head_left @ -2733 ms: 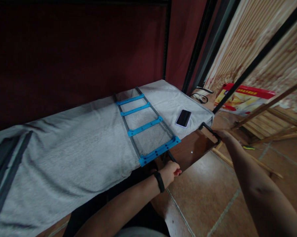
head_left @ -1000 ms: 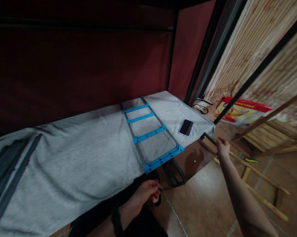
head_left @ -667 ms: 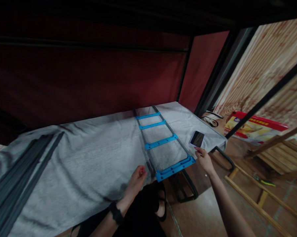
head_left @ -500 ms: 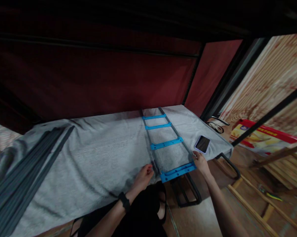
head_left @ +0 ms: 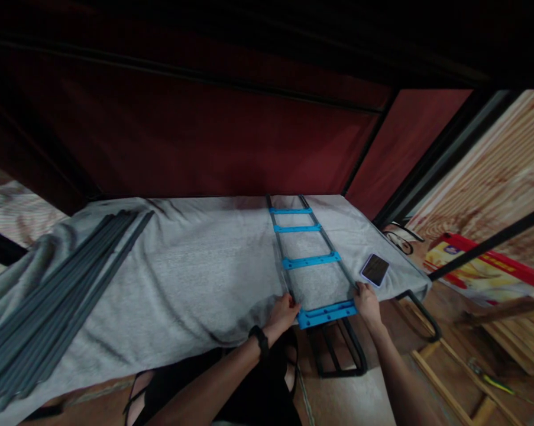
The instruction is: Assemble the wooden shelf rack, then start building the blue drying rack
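A ladder-like frame (head_left: pixel 311 261) of dark grey tubes and bright blue plastic crosspieces lies flat on the grey cloth. Its nearest blue crosspiece (head_left: pixel 327 313) reaches the cloth's front edge. My left hand (head_left: pixel 284 312), with a dark band on its wrist, is closed around the left tube just by that crosspiece. On the opposite side my right hand (head_left: pixel 368 303) grips the right tube near the crosspiece's other end. The fingers partly hide both joints. A phone (head_left: pixel 375 270) rests on the cloth just beyond my right hand.
Several loose grey tubes (head_left: pixel 78 290) lie bundled on the left of the cloth-covered bed (head_left: pixel 217 254). Behind rises a dark red panel (head_left: pixel 222 142). A black metal step (head_left: pixel 340 373) stands below the front edge; a red and yellow box (head_left: pixel 484 266) sits on the floor at right.
My left hand has moved right and closed on the left tube by the near crosspiece. My right hand stays at the right tube. The view has shifted slightly.
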`<state>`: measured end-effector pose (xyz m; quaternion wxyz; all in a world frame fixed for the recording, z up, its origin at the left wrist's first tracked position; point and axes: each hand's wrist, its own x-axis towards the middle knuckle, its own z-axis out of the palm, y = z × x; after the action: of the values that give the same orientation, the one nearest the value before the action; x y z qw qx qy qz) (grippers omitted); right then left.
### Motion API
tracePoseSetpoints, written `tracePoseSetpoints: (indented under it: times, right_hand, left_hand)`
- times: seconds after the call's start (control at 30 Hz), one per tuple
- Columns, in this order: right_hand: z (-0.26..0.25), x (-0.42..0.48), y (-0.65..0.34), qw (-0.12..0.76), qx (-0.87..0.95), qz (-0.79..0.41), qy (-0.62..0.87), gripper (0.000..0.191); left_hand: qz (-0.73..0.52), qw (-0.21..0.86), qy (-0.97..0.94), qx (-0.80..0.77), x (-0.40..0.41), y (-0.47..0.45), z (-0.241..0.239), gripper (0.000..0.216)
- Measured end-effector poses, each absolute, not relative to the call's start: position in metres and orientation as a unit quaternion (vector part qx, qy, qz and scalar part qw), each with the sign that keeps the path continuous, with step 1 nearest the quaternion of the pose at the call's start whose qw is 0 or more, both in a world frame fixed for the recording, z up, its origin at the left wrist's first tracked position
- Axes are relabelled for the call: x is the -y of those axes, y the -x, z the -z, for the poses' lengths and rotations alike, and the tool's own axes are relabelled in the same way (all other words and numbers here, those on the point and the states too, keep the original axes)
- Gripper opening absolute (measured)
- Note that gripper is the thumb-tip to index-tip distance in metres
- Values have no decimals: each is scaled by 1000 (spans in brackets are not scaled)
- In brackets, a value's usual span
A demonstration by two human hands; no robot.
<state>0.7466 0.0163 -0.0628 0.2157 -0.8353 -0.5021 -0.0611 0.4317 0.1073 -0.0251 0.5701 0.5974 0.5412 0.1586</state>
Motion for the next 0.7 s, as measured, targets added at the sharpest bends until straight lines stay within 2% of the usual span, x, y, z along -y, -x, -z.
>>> tracePoseSetpoints:
  times: [0.33, 0.7]
  right_hand:
    - [57, -4, -736, 269, 479, 74, 832, 40]
    - [43, -1, -724, 288, 451, 37, 844, 44]
  left_hand:
    - [-234, 621, -548, -510, -96, -432, 35, 26]
    - [-274, 647, -513, -493, -95, -418, 28, 27]
